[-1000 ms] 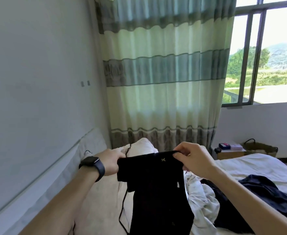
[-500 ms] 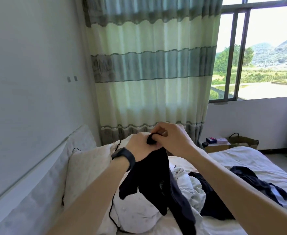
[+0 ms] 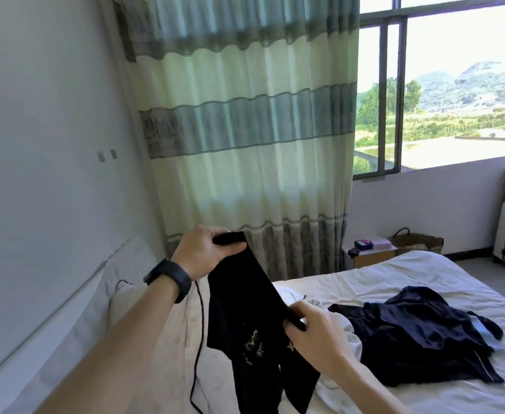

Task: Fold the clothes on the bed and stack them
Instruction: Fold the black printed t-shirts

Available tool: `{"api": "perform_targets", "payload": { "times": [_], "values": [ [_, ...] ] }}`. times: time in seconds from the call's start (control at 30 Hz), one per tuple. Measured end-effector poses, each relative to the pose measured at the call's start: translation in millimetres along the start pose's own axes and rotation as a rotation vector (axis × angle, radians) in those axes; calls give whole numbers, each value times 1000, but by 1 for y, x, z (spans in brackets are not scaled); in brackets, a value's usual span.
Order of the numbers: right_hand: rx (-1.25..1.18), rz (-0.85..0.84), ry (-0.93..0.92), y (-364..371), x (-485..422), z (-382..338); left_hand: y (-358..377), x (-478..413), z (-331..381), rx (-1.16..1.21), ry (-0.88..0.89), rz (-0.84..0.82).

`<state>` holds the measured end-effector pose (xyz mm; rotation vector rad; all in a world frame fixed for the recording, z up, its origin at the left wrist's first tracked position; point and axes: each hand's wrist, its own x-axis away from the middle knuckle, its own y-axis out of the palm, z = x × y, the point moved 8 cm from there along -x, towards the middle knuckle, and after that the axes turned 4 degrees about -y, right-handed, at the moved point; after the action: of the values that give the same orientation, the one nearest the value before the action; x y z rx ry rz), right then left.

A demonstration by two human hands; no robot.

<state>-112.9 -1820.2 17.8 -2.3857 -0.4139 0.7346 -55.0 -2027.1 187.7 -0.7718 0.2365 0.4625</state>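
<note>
The black garment (image 3: 245, 309) is being held up over the bed (image 3: 379, 276): its top edge is being gripped by the left hand (image 3: 205, 253), its side edge pinched by the right hand (image 3: 315, 334). Dark blue clothes (image 3: 418, 336) are lying on the bed, short of its far edge.

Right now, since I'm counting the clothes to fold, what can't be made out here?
Head view:
The black garment: lower end cut off by the bottom edge; bunched between left hand and right hand, type unclear.
The white garment: mostly hidden behind the right hand and black garment.
The dark navy heap: crumpled; one piece or several, cannot tell.
The boxes on the bedside table: too small to read.
</note>
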Motion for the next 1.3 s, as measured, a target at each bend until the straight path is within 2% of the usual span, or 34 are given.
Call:
{"api": "perform_targets", "payload": {
  "times": [0.13, 0.23, 0.3, 0.43, 0.53, 0.6, 0.73, 0.77, 0.9, 1.03, 1.17, 1.3],
  "values": [
    [278, -94, -87, -23, -22, -1, -36, 14, -37, -55, -91, 44],
    [309, -104, -158, -45, -43, -11, -48, 26, -58, -114, -131, 17],
    [269, -169, -167, -52, -55, -16, -52, 33, -71, -125, -165, 24],
    [-15, -354, -120, -50, -64, -23, -53, 42, -87, -217, -203, 79],
    [-85, -443, -46, -48, -64, -19, -46, 47, -92, -261, -225, 80],
    [-135, -432, 17, -50, -66, -13, -40, 50, -94, -328, -223, 50],
    [-154, -335, 27, -62, -73, -6, -17, 59, -83, -774, -108, -98],
    [-159, -324, 9, -63, -74, -5, -13, 62, -81, -804, -93, -115],
    [-106, -377, -52, -68, -71, 3, -14, 67, -81, -553, -250, -109],
    [-126, -492, -89, -67, -52, 27, 2, 90, -83, -422, -380, -170],
    [-108, -371, -70, -62, -33, 64, 31, 125, -106, -191, -540, -298],
    [-83, -258, -77, -65, -15, 74, 46, 150, -119, -102, -569, -376]
  ]
}}
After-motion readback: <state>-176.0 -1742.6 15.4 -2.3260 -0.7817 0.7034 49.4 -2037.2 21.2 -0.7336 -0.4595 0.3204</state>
